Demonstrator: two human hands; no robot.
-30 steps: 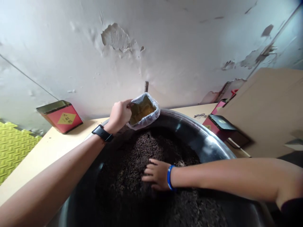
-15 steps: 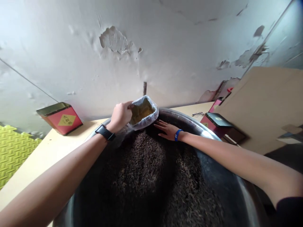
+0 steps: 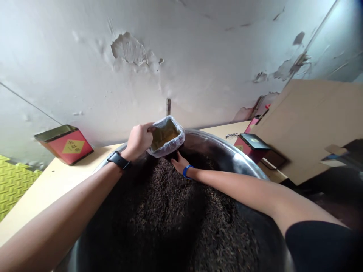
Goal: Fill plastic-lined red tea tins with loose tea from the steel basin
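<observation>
Over the far side of a large round metal tub (image 3: 227, 145), a tin (image 3: 165, 136) is tilted so that its gold inside faces me. A clear plastic bag (image 3: 178, 142) lines it and folds over the rim. My left hand (image 3: 139, 140), with a black watch on the wrist, is closed on the tin's left rim. My right hand (image 3: 180, 164), wearing a blue wristband, is at the tin's lower side, thumb up against it; its other fingers are partly hidden there. Dark, loose tea leaves (image 3: 170, 196) are heaped in the tub below both hands.
A red tin with a yellow diamond label (image 3: 70, 146) stands on the pale table (image 3: 34, 189) at left. More red tins (image 3: 251, 147) and thin wire-like glasses (image 3: 232, 135) lie to the right, near a big cardboard box (image 3: 314, 121). Behind rises a peeling wall (image 3: 198, 68).
My right hand has moved left from the tea leaves to the lower side of the tin. The left hand keeps its grip on the rim. The view has shifted slightly.
</observation>
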